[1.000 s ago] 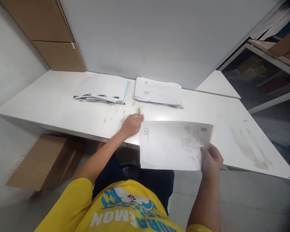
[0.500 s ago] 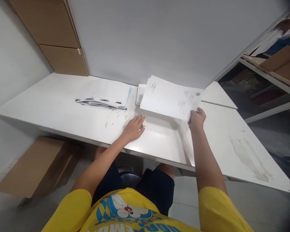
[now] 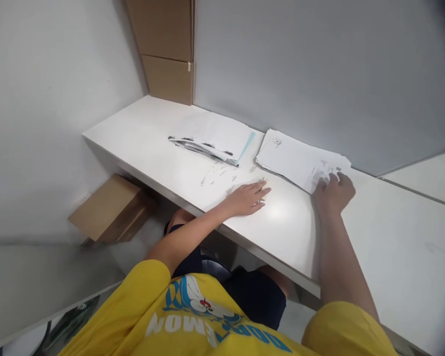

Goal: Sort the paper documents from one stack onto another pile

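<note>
A stack of white printed papers (image 3: pixel 300 157) lies on the white table (image 3: pixel 278 237) against the grey panel. My right hand (image 3: pixel 333 192) rests on its lower right corner, fingers bent and apart, gripping nothing. To the left is another pile of papers (image 3: pixel 218 131), with dark smudged edges and a light-blue strip along its right side. My left hand (image 3: pixel 247 199) lies palm down on the table below the gap between the piles, its fingers spread. A small thing beneath those fingers is mostly hidden, too small to make out.
Tall brown cardboard (image 3: pixel 170 79) stands at the table's back left corner. A cardboard box (image 3: pixel 109 210) sits below the left end of the table. Dark smudges (image 3: pixel 215 173) mark the tabletop in front of the left pile. The grey panel rises behind the papers.
The sheets my right hand held raised now lie down on the right stack, and its grip has loosened. The view has turned, so the table and papers appear farther right. My left hand stays on the table.
</note>
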Available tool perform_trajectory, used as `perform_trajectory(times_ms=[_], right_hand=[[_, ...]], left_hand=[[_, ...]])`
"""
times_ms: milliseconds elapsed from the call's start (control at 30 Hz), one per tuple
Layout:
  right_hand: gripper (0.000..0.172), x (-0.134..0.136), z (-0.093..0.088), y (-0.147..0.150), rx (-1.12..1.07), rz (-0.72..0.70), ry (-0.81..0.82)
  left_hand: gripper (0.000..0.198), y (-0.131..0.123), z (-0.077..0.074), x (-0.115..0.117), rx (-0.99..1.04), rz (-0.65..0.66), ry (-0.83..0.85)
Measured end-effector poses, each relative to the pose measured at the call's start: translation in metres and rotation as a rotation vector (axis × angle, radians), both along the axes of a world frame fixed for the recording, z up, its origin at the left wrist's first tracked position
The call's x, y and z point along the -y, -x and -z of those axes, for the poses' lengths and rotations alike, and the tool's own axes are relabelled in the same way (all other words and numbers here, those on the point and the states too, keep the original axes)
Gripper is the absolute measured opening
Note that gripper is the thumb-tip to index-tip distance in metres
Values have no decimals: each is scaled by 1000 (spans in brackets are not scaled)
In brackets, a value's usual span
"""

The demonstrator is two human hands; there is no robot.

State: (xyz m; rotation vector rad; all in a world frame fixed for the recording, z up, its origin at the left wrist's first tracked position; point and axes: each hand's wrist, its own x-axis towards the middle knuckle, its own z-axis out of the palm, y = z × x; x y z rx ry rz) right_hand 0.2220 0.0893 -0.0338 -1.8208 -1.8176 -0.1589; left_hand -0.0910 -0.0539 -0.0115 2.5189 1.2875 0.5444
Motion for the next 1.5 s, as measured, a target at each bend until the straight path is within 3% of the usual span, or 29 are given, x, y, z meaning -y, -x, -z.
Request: perform_trajectory(times_ms=[67,133,267,367,433,633,867,1033,1133,1300,1400,1500], right_hand=[[45,1,10,-5,55,-103,60],[43,-4,17,-9,74,-119,131],[46,-7,21,-7,100,-24,86],[46,7,20,2,64,140,-38],[44,20,19,9,79,202,-24],[44,38,10,25,191,-47,100],[41,47,0,34,29,-21,184],[52,89,12,33,-98,13,196],[60,127,23,30,-89,51,220],[61,184,32,34,-41,97,281],[64,197,30,39,-58,122,276],[64,200,27,42,-69,133,291]], left_hand=[[56,0,1,0,-2,8,0],[55,0,4,0,-2,7,-9],[52,-1,9,-2,4,-12,-41],[49,-1,12,-3,27,-27,-75],[48,-1,13,-4,59,-43,-105],[44,3,13,-10,132,-36,-152],[41,7,10,-14,182,-89,-123],[42,11,9,-16,243,-171,-103],[42,30,1,-35,160,-226,-156],[55,101,-21,-89,-26,-545,-248],[61,134,-21,-104,-103,-490,-161],[59,146,-14,-104,-96,-486,-160]])
